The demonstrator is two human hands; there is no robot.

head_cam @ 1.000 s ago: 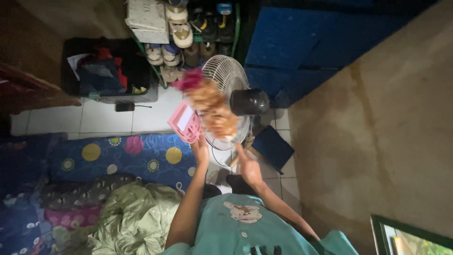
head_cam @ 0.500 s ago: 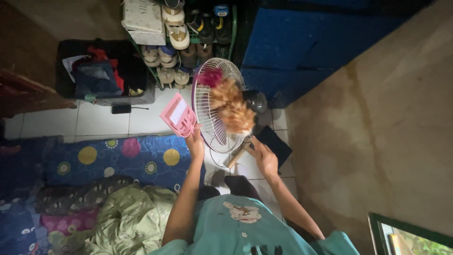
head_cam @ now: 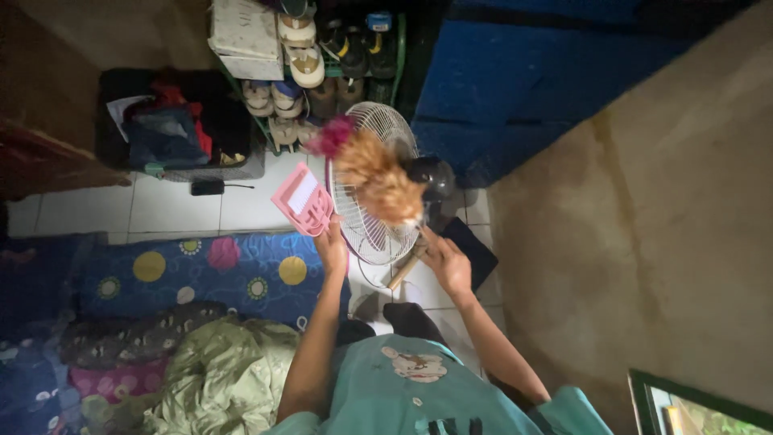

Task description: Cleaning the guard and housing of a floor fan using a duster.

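Left hand (head_cam: 332, 248) raised, fingers gripping pink dustpan (head_cam: 302, 198) beside fan (head_cam: 374, 193). Right hand (head_cam: 445, 262) closed on feather duster (head_cam: 372, 173), feathers against fan grille. White tile floor (head_cam: 169, 205), shoe rack (head_cam: 322, 64) behind.

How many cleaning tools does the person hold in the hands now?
2. A pink dustpan is in the left hand, beside the fan's white grille. A feather duster is in the right hand, its feathers against the grille.

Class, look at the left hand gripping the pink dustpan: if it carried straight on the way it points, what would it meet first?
Probably the fan grille beside the left hand and dustpan; depth is unclear.
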